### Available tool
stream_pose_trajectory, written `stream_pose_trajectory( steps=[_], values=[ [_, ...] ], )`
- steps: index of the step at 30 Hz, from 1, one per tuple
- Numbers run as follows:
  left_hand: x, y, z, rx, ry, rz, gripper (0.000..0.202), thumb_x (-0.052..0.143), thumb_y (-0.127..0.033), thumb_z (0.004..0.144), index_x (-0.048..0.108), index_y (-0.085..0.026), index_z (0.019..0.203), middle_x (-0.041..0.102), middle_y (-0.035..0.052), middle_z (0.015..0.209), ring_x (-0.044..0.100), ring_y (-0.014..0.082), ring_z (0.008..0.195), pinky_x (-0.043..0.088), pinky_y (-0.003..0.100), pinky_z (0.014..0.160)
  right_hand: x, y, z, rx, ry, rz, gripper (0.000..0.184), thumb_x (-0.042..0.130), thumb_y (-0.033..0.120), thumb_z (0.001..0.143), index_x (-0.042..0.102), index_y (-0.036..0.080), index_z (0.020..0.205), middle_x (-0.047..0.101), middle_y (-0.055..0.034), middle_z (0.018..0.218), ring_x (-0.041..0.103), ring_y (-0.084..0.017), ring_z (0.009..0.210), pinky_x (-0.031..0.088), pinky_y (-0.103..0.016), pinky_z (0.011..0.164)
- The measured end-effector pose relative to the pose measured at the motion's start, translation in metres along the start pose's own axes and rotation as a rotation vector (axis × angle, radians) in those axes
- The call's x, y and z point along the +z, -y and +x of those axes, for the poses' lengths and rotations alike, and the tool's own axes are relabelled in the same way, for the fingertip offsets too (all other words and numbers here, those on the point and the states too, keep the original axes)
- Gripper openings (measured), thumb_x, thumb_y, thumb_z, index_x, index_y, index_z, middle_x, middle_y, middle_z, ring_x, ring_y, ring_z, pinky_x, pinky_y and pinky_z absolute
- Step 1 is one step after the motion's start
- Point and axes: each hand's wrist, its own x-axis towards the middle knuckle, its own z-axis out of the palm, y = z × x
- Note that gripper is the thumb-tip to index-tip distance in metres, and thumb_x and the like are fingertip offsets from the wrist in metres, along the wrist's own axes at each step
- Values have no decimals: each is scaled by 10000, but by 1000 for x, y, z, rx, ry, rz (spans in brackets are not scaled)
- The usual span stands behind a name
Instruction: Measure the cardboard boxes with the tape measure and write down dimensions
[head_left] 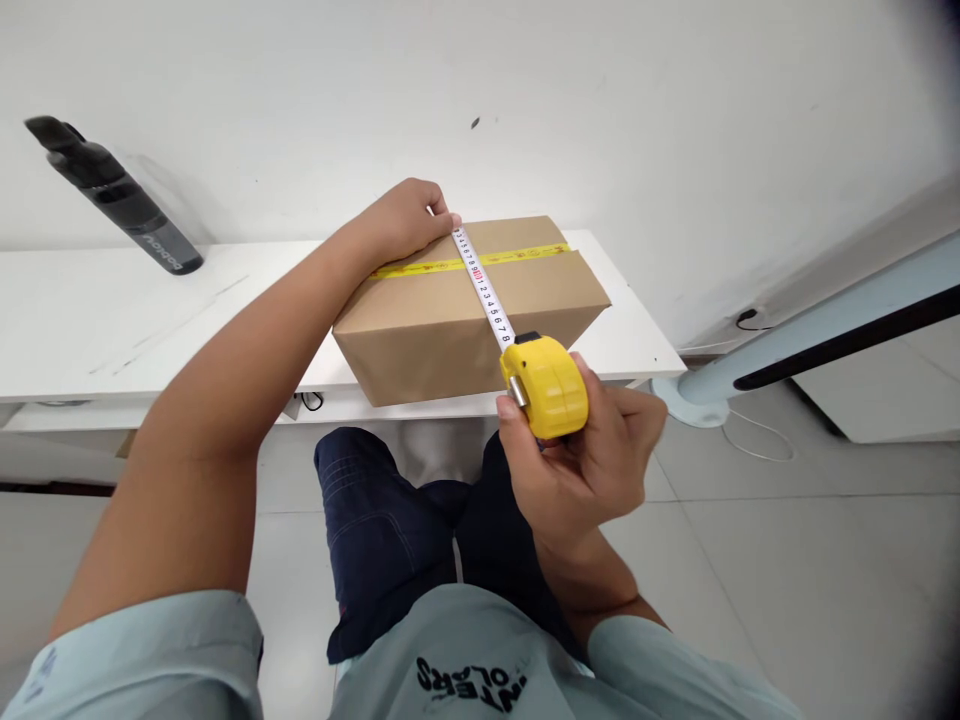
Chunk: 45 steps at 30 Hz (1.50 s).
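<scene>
A brown cardboard box with a strip of yellow packing tape along its top rests on a white bench. My right hand grips a yellow tape measure just in front of the box. From its case the white blade runs across the top of the box, crossing the yellow strip, to the far edge. There my left hand pinches the blade's end between thumb and finger, against the box top.
A dark bottle stands on the white bench at the left, near the wall. To the right is a pale blue upright post on a round base. Cables lie on the tiled floor behind it.
</scene>
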Motion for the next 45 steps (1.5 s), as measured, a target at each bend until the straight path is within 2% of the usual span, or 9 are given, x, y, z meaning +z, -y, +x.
stream_pose_trajectory(
  steps=[4,14,23,30,34,38,40,42,45],
  values=[
    [0,3,2,37,3,-3,250,669,-498,842,652,-250,867,696,56,872,669,279,923,493,398,813,0,-1,-1,6,2,5,577,811,276,867,639,288,1418,537,-34,933,584,-184,786,582,-352,632],
    [2,4,1,66,4,38,266,605,-501,889,658,-246,942,694,66,963,665,286,974,497,416,866,0,-5,-2,38,11,43,613,808,265,863,615,292,1444,551,-54,1037,650,-222,933,631,-404,766],
    [2,4,2,56,3,14,269,625,-495,870,665,-235,929,700,56,952,664,274,950,494,415,859,1,-8,-2,29,11,40,597,808,272,870,611,295,1433,555,-45,1040,643,-201,909,624,-394,774],
    [-2,1,1,-8,89,-46,275,651,-514,856,696,-245,821,678,42,804,666,301,965,489,425,854,12,-12,2,27,17,20,535,758,306,903,605,289,1416,539,-43,1021,626,-198,890,603,-357,705],
    [-2,4,3,-85,-6,-157,321,617,-528,895,645,-243,749,682,61,806,634,291,988,492,433,867,31,-24,5,41,59,62,533,687,329,945,550,291,1458,527,-65,1097,611,-184,863,574,-315,630],
    [-20,5,7,-109,-123,-408,307,527,-493,980,586,-253,798,730,48,988,612,235,1050,514,409,891,70,-58,18,-8,114,194,520,620,353,983,494,293,1484,527,-104,1206,627,-245,1064,607,-393,797],
    [-36,0,5,-87,-167,-459,273,540,-433,993,549,-236,803,728,35,1028,605,186,1002,517,401,912,96,-79,30,-17,190,215,485,583,394,996,495,275,1458,546,-121,1240,602,-283,1187,590,-468,922],
    [-51,-10,-2,-42,-212,-460,232,568,-350,980,539,-211,797,709,37,997,603,145,902,516,399,903,121,-97,42,-3,302,221,446,547,428,1006,502,266,1419,571,-116,1242,601,-287,1213,564,-507,988],
    [-56,-28,-20,-22,-230,-387,176,605,-277,933,566,-182,790,666,52,905,619,149,813,512,397,845,145,-110,53,66,455,235,449,515,466,1021,472,275,1425,594,-94,1239,639,-258,1149,574,-481,957]
  ],
)
